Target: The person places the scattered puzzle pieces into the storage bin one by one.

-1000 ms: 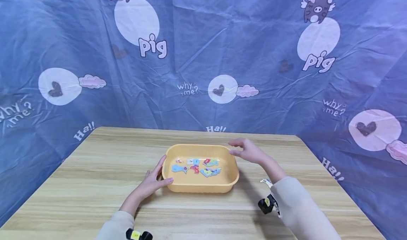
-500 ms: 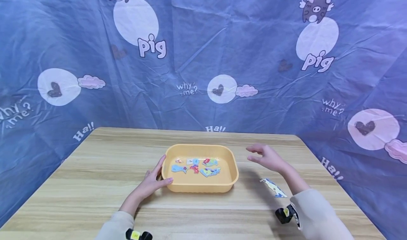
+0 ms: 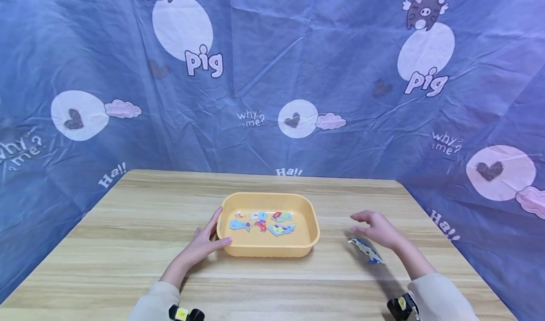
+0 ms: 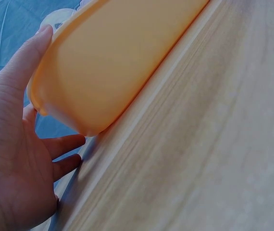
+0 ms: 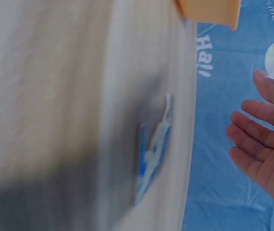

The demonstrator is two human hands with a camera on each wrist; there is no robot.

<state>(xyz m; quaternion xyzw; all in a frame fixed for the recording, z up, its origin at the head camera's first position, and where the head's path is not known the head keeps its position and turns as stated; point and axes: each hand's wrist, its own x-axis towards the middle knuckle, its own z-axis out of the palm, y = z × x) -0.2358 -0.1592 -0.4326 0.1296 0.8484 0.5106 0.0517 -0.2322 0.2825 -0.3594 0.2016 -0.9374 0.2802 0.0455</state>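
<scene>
A yellow plastic tray (image 3: 270, 251) stands on the table and holds several small colourful flat pieces (image 3: 281, 229). My left hand (image 3: 200, 246) rests against its left end, thumb (image 4: 29, 55) on the front rim and index finger along the side; the lower fingers (image 4: 67, 144) stretch out near its base. Right of the tray, a long white-and-blue flat piece (image 3: 367, 252) lies on the table. My right hand (image 3: 380, 229) hovers just above and behind it, holding nothing, fingers (image 5: 255, 132) loosely bent and apart from the piece.
The wooden table (image 3: 140, 226) reaches back to a blue printed curtain (image 3: 264, 75), which also hangs along the left and right sides. Black wrist cameras (image 3: 400, 307) sit at both cuffs.
My right hand has moved from the tray's right rim rightward, then down and nearer to the long flat piece, which is uncovered now. The left hand and tray have stayed still.
</scene>
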